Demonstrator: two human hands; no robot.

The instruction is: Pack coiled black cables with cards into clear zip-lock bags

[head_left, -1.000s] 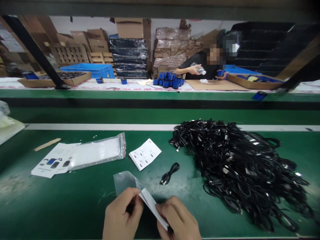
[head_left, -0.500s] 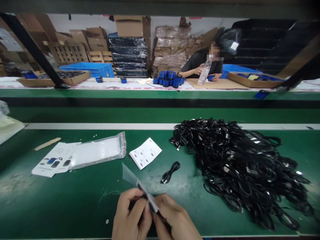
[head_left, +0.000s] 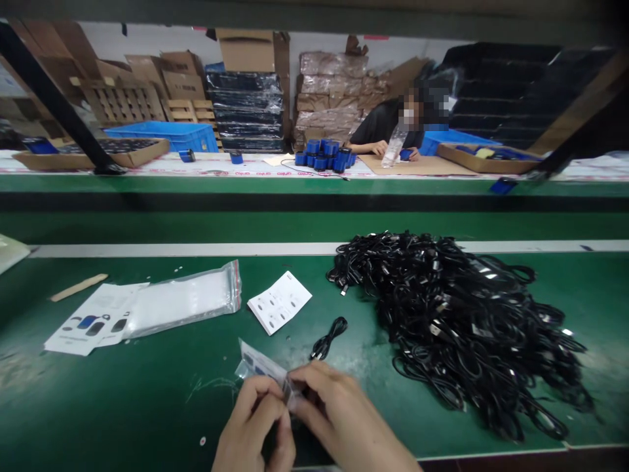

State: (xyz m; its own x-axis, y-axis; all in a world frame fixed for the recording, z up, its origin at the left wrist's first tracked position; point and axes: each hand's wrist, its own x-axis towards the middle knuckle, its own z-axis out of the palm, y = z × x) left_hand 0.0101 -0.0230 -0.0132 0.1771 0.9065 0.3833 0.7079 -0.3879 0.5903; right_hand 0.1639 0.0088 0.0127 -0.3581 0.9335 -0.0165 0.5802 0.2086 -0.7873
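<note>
Both hands meet at the table's near edge around a small clear plastic bag (head_left: 263, 364) with a printed leaflet showing in it. My left hand (head_left: 258, 419) pinches the bag from the left, fingers curled. My right hand (head_left: 334, 406) grips its right end between thumb and fingers, which hide that end. Just beyond the right hand lies a bundled black cable (head_left: 329, 337). A small stack of white printed leaflets (head_left: 280, 303) rests farther up. To the left, a pack of clear zip bags (head_left: 184, 301) overlaps printed sheets (head_left: 88, 321).
A large heap of black cables (head_left: 442, 314) covers the right side. A wooden stick (head_left: 78, 287) lies at far left. Across the bench, a person (head_left: 388, 124) sits behind a clear bottle (head_left: 394, 145) and a pile of blue devices (head_left: 324, 156). A dark post (head_left: 59, 98) slants at left.
The bag has turned from nearly edge-on to show more of its printed face. My right hand has shifted up along it. The view has moved slightly right.
</note>
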